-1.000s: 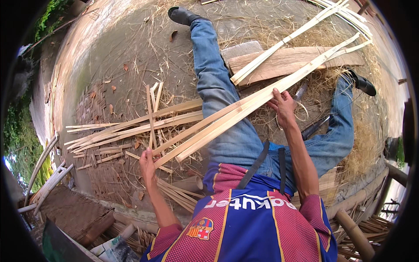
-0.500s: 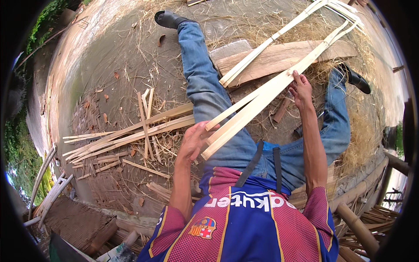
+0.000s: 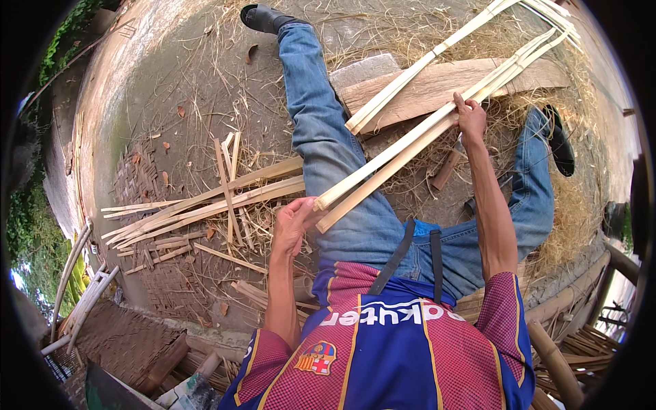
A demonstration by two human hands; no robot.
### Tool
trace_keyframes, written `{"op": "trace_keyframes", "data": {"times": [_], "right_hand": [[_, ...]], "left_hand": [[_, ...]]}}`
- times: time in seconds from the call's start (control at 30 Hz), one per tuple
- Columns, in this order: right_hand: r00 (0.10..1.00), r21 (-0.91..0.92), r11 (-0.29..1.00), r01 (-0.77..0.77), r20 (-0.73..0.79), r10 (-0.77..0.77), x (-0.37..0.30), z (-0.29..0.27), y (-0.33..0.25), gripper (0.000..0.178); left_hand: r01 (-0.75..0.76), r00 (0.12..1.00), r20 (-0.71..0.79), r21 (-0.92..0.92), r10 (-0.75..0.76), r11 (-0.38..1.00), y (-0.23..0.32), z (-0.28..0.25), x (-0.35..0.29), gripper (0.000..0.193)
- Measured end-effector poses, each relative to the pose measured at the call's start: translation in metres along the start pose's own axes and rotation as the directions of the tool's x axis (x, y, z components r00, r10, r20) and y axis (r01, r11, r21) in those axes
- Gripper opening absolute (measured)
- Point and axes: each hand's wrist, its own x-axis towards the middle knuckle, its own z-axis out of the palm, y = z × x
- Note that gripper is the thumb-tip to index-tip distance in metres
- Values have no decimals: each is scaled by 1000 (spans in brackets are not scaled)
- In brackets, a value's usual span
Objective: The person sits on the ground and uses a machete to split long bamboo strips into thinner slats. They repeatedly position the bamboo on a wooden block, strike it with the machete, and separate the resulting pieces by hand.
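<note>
Long pale bamboo strips [image 3: 396,152] stretch diagonally over my left thigh, from near my waist toward the far right. My left hand [image 3: 294,222] pinches the near end of one strip between thumb and fingers; a second strip end sits just beside it. Farther along, my right hand [image 3: 470,119] is closed around the strips. Under the right forearm, on the ground, lies a tool with a wooden handle [image 3: 447,169] and a bit of metal showing. Another bundle of pale strips [image 3: 403,80] rests across a wooden board [image 3: 437,89] beyond my hands.
To the left, split bamboo pieces [image 3: 205,205] lie in a pile partly against my left leg, over a worn woven mat [image 3: 137,174]. A grey block [image 3: 365,70] props near the board. Thin shavings [image 3: 567,205] are strewn at right. Bamboo poles [image 3: 557,362] stand at lower right.
The strips have been brought closer together and turned, with their spread near ends narrowed. My left hand has shifted slightly left and down; my right hand now wraps the strips more fully.
</note>
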Motion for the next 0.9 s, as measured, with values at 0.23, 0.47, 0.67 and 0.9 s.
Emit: {"op": "trace_keyframes", "data": {"times": [0.23, 0.47, 0.67, 0.9], "right_hand": [[990, -181, 975, 131, -33, -140, 10, 3, 20, 67], [992, 21, 995, 94, 86, -95, -15, -1, -6, 54], [979, 22, 998, 54, -200, -48, -18, 0, 33, 65], [979, 468, 876, -118, 204, 23, -62, -18, 16, 29]], "left_hand": [[1, 1000, 25, -25, -1, 1000, 10, 9, -2, 38], [-23, 990, -124, 319, 66, 948, 10, 23, 4, 42], [-53, 993, -78, 342, 85, 938, 8, 21, 12, 37], [-58, 993, -82, 339, 90, 939, -1, 12, 15, 39]]}}
